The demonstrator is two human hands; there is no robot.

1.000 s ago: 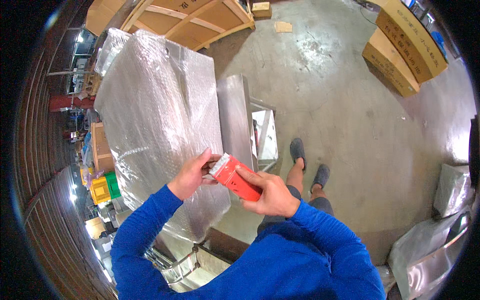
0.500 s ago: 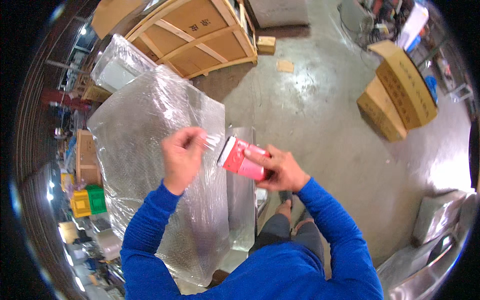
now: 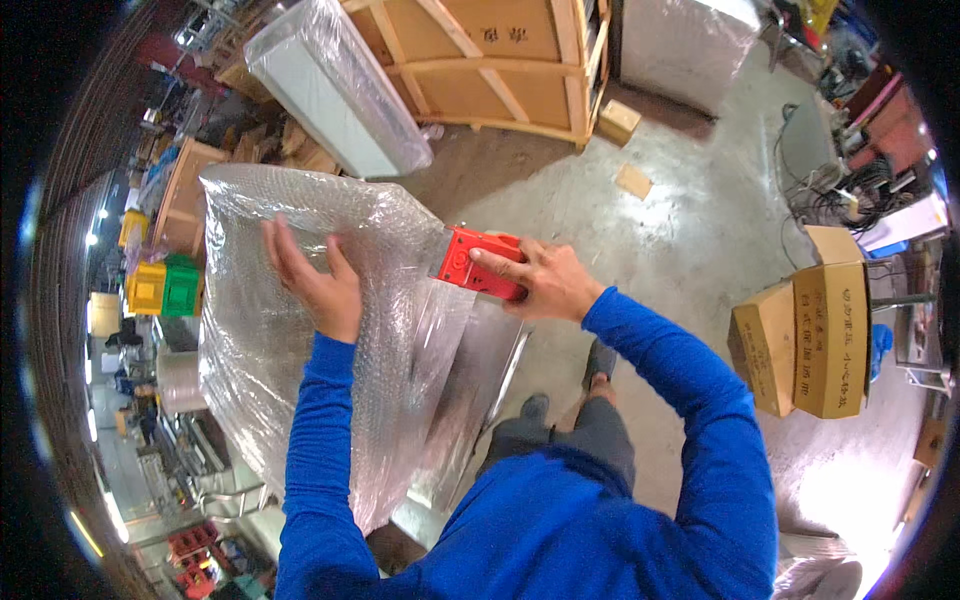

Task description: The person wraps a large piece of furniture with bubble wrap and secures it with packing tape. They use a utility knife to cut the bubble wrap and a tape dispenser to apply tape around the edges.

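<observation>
A tall boxy object under clear bubble wrap (image 3: 270,370) stands at my left side; what the wrap covers cannot be made out clearly. My left hand (image 3: 318,288) is on its upper part, fingers spread, holding nothing. At the wrap's right edge, my right hand (image 3: 555,282) grips a red tape dispenser (image 3: 482,262), with the thumb along its side. The dispenser's front end is against or very close to the wrap. Any strip of tape between them is too clear to tell.
Beyond the wrapped object stand a long film-wrapped white unit (image 3: 335,90) and a wood-framed crate (image 3: 490,60). A small carton (image 3: 619,121) and a flat cardboard piece (image 3: 633,181) lie on the floor. Opened cartons (image 3: 825,340) stand right; yellow and green bins (image 3: 180,285) sit left.
My left hand has gone from a pinch by the dispenser's front to lying spread on the bubble wrap. The dispenser has come up to the wrap's edge. The whole view has turned.
</observation>
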